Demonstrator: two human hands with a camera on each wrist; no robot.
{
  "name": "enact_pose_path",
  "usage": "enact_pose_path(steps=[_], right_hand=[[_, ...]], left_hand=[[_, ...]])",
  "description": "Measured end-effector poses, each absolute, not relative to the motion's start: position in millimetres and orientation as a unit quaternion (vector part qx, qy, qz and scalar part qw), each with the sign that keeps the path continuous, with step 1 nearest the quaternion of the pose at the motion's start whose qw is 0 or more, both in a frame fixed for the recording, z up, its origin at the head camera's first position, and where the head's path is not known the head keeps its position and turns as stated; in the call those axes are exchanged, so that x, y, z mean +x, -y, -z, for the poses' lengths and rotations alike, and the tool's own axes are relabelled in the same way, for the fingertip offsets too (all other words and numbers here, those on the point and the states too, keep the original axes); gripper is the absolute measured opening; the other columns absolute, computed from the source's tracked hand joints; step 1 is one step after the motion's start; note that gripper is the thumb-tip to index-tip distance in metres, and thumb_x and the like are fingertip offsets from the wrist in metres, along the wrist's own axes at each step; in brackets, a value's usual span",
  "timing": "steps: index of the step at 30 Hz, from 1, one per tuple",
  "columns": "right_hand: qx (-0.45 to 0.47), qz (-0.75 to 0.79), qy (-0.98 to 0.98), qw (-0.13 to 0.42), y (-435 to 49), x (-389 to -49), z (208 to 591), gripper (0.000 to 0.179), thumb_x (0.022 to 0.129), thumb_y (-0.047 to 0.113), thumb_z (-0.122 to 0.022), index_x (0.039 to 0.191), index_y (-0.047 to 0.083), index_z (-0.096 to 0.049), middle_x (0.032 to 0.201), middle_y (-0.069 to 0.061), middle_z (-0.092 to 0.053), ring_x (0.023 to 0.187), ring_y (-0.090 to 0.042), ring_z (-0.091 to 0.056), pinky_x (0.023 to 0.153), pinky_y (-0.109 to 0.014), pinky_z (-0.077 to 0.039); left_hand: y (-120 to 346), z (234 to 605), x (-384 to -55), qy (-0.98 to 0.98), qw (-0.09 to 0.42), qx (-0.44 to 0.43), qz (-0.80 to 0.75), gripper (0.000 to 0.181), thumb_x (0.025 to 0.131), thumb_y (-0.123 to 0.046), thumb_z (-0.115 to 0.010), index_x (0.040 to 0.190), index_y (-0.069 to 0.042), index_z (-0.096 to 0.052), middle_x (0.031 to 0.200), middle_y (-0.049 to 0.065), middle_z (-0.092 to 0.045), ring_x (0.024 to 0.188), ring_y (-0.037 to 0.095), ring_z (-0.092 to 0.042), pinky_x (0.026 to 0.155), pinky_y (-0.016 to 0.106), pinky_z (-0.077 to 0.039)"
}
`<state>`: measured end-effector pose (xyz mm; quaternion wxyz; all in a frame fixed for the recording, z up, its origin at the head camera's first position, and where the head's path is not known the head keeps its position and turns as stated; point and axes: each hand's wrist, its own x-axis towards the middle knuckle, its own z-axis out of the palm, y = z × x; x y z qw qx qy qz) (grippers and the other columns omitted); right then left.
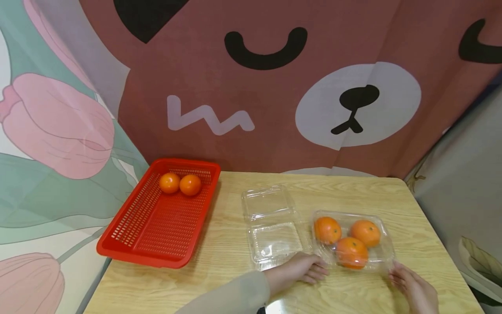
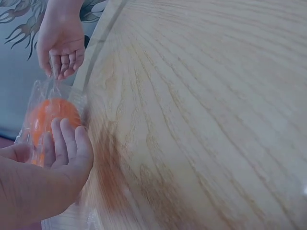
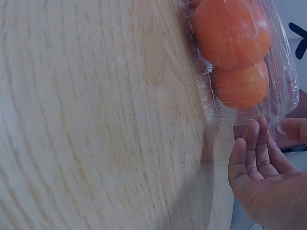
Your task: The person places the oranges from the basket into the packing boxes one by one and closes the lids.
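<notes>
A clear plastic clamshell box [image 1: 382,255] with three oranges [image 1: 352,253] in it lies at the right of the table, its lid over the fruit. My right hand [image 1: 413,285] pinches the near right corner, thumb [image 3: 293,129] opposite the fingers. At the near left corner is my left hand [image 1: 303,268], the box's edge between thumb and index finger; the other fingers bend loosely in front. How firmly it grips is partly hidden in the left wrist view. Another clear clamshell box [image 1: 274,240] stands unfolded, left of the filled one.
A red plastic basket [image 1: 164,259] with two oranges [image 1: 180,184] at its far end stands on the left of the wooden table [image 1: 227,244]. Behind the table hangs a cloth printed with a bear [image 1: 266,144]. Grey fabric [image 1: 462,174] lies beyond the right edge.
</notes>
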<state>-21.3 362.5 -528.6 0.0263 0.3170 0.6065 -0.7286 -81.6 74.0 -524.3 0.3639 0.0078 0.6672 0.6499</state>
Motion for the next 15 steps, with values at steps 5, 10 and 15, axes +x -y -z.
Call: enact_pose_path(steps=[5, 10, 15], right_hand=[[0.351, 0.707, -0.613, 0.026, -361.5, -23.3, 527.2, 0.036, 0.101, 0.027, -0.055, 0.071, 0.039, -0.07, 0.075, 0.014, -0.069, 0.073, 0.0, -0.066, 0.069, -0.018, -0.054], [0.351, 0.697, -0.625, 0.028, -362.7, -23.0, 528.4, 0.038, 0.102, 0.026, -0.053, 0.07, 0.039, -0.068, 0.074, 0.015, -0.069, 0.072, 0.001, -0.066, 0.068, -0.018, -0.054], [0.347, 0.687, -0.638, 0.026, -363.4, -24.0, 530.8, 0.036, 0.102, 0.026, -0.053, 0.071, 0.04, -0.065, 0.073, 0.016, -0.068, 0.071, 0.002, -0.065, 0.067, -0.018, -0.055]], left_hand=[[-74.6, 523.7, -83.6, -0.666, 0.382, 0.021, -0.64, 0.031, 0.095, -0.02, -0.051, 0.106, -0.001, -0.073, 0.097, 0.012, -0.075, 0.09, 0.026, -0.072, 0.07, 0.029, -0.057], [-76.9, 524.3, -83.3, -0.661, 0.383, 0.013, -0.646, 0.028, 0.093, -0.017, -0.058, 0.106, 0.002, -0.074, 0.093, 0.012, -0.075, 0.066, 0.008, -0.067, 0.053, 0.015, -0.046], [-80.3, 524.9, -83.0, -0.662, 0.368, -0.006, -0.653, 0.025, 0.091, -0.013, -0.059, 0.102, 0.004, -0.074, 0.088, 0.014, -0.075, 0.049, -0.001, -0.05, 0.046, 0.011, -0.038]])
